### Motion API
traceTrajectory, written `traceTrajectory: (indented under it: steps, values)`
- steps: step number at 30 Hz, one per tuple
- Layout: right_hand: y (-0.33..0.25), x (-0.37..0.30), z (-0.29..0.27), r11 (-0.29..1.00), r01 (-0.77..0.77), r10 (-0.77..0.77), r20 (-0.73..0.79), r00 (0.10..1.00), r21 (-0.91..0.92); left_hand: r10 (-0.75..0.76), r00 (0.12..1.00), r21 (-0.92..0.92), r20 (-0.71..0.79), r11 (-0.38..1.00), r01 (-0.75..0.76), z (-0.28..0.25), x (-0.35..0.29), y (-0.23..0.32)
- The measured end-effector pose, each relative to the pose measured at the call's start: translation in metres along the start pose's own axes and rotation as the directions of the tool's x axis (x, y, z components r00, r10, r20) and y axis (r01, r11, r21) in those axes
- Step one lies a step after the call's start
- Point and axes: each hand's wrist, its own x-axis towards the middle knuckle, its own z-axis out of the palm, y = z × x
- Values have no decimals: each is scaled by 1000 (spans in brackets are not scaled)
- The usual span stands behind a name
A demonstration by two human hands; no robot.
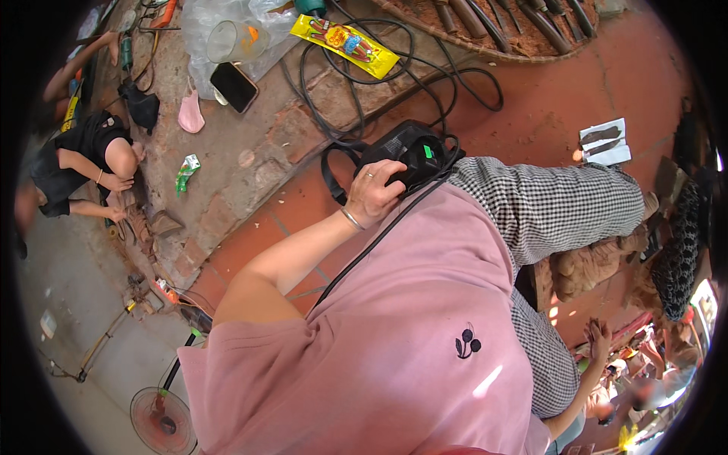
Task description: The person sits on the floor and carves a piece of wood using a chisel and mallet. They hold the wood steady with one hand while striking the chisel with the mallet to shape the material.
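My left hand [374, 191], with a ring and a bracelet, is closed over the black device pouch [409, 154] at my waist. Its fingers curl over the top, and a small green light shows beside them. From the pouch a black cable runs up along my pink shirt [394, 318]. My right hand [598, 338] is out at the lower right, beyond my checked trousers [561, 208]. Its fingers look stretched out, with nothing visible in them. Nearest to it is a brown carved wooden piece [590, 271], partly hidden by my leg.
A round basket [493, 47] holds several chisels at the top. Looped black cable [364, 98], a phone [233, 87], a glass [227, 41] and a yellow packet [345, 45] lie on the ledge. A co-worker [83, 163] sits at left. A fan [162, 419] stands lower left.
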Motion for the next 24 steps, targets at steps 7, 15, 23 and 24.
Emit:
traceTrajectory:
  steps: [7,15,23,24]
  values:
    - [0,1,0,1000,-29,29,6,1000,-8,-45,999,-41,29,998,46,-5,1,1]
    - [13,4,-9,1000,-5,6,23,1000,-7,-141,990,13,-27,990,141,-10,18,1]
    - [25,12,-14,1000,25,-26,30,999,15,-369,930,-134,-7,922,365,-16,38,-8]
    - [25,11,-14,999,27,-28,33,999,17,-414,910,-150,2,900,409,-16,40,-9]
